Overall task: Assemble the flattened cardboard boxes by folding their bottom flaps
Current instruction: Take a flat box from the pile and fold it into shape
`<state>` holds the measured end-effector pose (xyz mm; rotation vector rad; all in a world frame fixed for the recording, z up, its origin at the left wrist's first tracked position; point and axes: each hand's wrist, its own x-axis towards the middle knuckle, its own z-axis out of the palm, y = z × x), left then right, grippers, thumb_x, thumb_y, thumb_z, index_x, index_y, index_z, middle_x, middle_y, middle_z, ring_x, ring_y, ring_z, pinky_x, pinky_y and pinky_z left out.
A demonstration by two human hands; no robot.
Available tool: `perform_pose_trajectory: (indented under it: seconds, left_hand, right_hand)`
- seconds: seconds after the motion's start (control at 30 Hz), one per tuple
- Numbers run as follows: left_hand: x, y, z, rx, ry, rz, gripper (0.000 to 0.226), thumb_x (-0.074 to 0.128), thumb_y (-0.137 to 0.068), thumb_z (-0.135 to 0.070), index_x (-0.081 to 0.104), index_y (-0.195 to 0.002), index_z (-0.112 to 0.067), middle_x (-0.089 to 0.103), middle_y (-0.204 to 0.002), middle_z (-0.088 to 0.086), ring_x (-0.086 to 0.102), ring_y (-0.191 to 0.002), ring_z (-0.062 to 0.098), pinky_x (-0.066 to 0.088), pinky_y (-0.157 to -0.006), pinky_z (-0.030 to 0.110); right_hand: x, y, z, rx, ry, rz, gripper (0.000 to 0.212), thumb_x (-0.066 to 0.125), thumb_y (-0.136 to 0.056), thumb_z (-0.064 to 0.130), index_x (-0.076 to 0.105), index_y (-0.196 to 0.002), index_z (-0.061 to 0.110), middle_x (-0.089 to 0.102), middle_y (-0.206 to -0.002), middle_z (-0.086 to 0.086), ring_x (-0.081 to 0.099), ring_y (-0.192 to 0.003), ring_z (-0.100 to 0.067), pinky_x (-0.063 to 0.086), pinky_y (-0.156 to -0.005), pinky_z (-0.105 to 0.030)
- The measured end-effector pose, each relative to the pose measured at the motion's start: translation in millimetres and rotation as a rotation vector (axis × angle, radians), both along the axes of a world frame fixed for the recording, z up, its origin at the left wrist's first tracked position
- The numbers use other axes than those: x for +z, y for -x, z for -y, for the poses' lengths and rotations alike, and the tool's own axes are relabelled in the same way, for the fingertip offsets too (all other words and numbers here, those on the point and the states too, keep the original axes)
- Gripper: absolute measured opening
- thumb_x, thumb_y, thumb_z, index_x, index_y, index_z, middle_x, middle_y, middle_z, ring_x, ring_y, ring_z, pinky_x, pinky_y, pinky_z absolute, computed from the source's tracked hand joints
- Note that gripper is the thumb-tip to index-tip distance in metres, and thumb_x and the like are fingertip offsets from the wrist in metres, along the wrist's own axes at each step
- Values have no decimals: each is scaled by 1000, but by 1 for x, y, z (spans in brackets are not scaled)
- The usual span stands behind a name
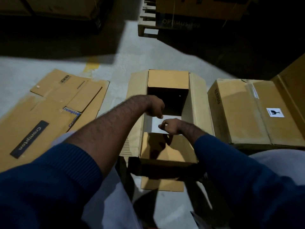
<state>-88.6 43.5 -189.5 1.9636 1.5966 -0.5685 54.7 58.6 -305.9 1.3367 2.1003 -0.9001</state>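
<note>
1. An open cardboard box (166, 113) is seen standing on the concrete floor (54, 66) at the middle of the view, directly below both hands.
2. The left hand (156, 107) is held over the box opening, curled downward with its fingers drawn together; nothing can be seen gripped in it.
3. The right hand (170, 126) is placed just beside the left one, slightly nearer the person, its fingers likewise bent inward above the near flap (166, 149).
4. The far flap (168, 79) is seen folded toward the opening, while the long side flaps (197, 103) are spread outward to left and right.
5. A pale patch of floor is visible through the box between the two short flaps.
6. A stack of flattened boxes (49, 113) printed "Crompton" is laid on the floor well to the left of the hands.
7. A closed carton (244, 111) bearing a white fragile label is set just right of the open box.
8. A wooden pallet (146, 19) loaded with cartons is seen at the top, largely lost in shadow.
9. Whether the fingertips touch the cardboard cannot be told, since blur and dim light obscure them.
10. Both forearms are partly covered by blue sleeves (49, 187), and the lower box wall is hidden in shadow.
</note>
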Motion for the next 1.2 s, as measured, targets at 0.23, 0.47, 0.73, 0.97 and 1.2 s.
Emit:
perform_pose_trajectory:
  seconds: [0.23, 0.47, 0.73, 0.97, 1.2]
  left_hand:
    - [1, 19, 69, 18, 143, -110, 38, 59, -101, -39, 62, -129, -14, 63, -119, 3, 59, -105, 23, 47, -84, 37]
    - [26, 22, 109, 92, 89, -65, 42, 53, -104, -42, 59, -132, -12, 61, -130, 7, 57, -117, 25, 43, -87, 33]
    - [18, 8, 114, 98, 142, -52, 40, 50, -105, -42, 61, -129, -11, 64, -128, 9, 61, -116, 25, 48, -95, 38]
    - [8, 7, 95, 41, 145, -54, 46, 50, -104, -46, 63, -128, -9, 66, -128, 10, 61, -116, 27, 44, -88, 35]
    - [-4, 0, 83, -22, 110, -48, 46, 50, -104, -47, 60, -132, -12, 62, -131, 6, 58, -117, 24, 42, -84, 34]
  right_hand:
    - [-6, -20, 37, -45, 81, 33, 70, 34, -105, 60, 23, -162, 21, 27, -167, -10, 31, -150, -31, 29, -121, -48]
    - [60, -23, 38, -274, -85, -215, 54, 45, -103, 58, 74, -99, 12, 67, -86, -7, 62, -79, -21, 53, -70, -33]
    - [14, -17, 105, 55, 73, -80, 31, 82, -84, 39, 75, -105, 18, 71, -107, -1, 65, -98, -18, 56, -86, -35]
    - [-27, 0, 136, 26, -89, -83, 25, 76, -84, 12, 72, -106, 22, 69, -105, -2, 66, -90, -20, 57, -76, -34]
    - [-34, 5, 143, -61, -200, -128, 19, 76, -82, 12, 69, -92, 27, 67, -93, 0, 66, -89, -21, 59, -82, -37]
